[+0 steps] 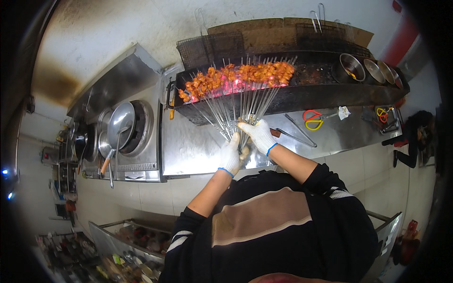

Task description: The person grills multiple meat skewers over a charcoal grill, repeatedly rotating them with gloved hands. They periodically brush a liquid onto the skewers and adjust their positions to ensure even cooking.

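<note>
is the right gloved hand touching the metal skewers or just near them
Touching. The head view shows the white-gloved right hand closed around the handle ends of the thin metal skewers, with no gap visible.

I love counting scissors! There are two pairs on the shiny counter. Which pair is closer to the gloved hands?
The red-and-yellow scissors beside the tongs are closer. The other scissors lie far off toward the counter's right end.

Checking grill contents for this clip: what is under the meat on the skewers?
Glowing red coals show beneath the meat inside the grill trough. The trough's floor and most of the coal bed are covered by the skewers held by both gloved hands.
</note>
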`<state>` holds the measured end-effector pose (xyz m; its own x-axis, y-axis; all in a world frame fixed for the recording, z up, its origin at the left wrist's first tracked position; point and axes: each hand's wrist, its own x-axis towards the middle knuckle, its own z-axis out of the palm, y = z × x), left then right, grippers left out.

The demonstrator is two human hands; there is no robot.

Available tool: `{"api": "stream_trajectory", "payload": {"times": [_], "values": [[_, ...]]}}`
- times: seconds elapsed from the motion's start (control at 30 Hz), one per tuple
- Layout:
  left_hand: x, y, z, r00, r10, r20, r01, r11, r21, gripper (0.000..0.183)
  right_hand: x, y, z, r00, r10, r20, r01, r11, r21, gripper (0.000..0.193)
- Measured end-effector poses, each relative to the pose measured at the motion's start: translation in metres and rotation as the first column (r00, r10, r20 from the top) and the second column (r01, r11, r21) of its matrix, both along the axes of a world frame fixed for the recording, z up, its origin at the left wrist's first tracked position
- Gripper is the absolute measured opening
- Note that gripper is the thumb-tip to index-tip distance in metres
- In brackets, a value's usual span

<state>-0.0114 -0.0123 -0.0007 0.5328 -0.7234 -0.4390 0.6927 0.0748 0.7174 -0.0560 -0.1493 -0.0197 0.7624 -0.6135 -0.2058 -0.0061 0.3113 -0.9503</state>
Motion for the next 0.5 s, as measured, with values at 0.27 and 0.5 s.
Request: {"api": "stream_trajectory", "payload": {"times": [0.27,0.5], "values": [[-0.005,-0.003,0.008,0.999,-0.041,0.027,0.043,0.997,-0.068,0.031,-0.012,-0.017,0.020,0.973,0.179,0.146,-0.214,0.936,0.279,0.023],[-0.006,-0.005,0.008,0.997,-0.052,0.062,0.055,0.997,-0.045,0.030,-0.016,-0.017,0.023,0.982,0.144,0.125,-0.175,0.938,0.298,0.022]]}}
